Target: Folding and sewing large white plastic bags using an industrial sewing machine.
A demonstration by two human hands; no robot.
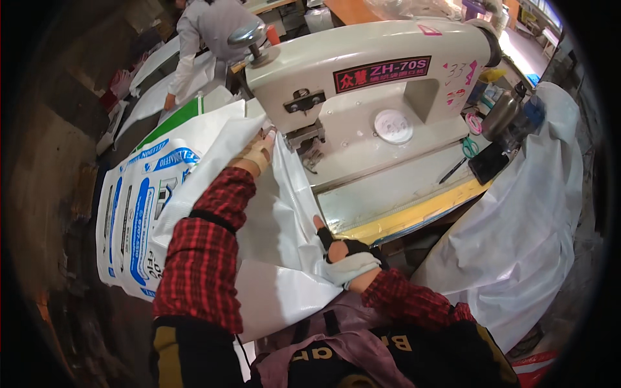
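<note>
A white woven plastic sack (281, 223) lies across the left end of the sewing machine (304, 48), its long edge running from the needle area toward my body. My left hand (260, 154) grips the far part of this edge, close beside the presser foot (312, 158); some of its fingers are hidden by the fabric. At the table's front left corner, my right hand (349, 255), in a white glove with black finger parts, is closed around the near part of the edge, its index finger stretched forward. Blue-printed sacks (139, 213) lie under and left of my left arm.
On the machine table are green-handled scissors (469, 148), a dark pen (452, 171), a black phone-like object (488, 163) and a metal bottle (504, 113). More white sack material (517, 239) hangs at the right. Another person (207, 32) works at the far left.
</note>
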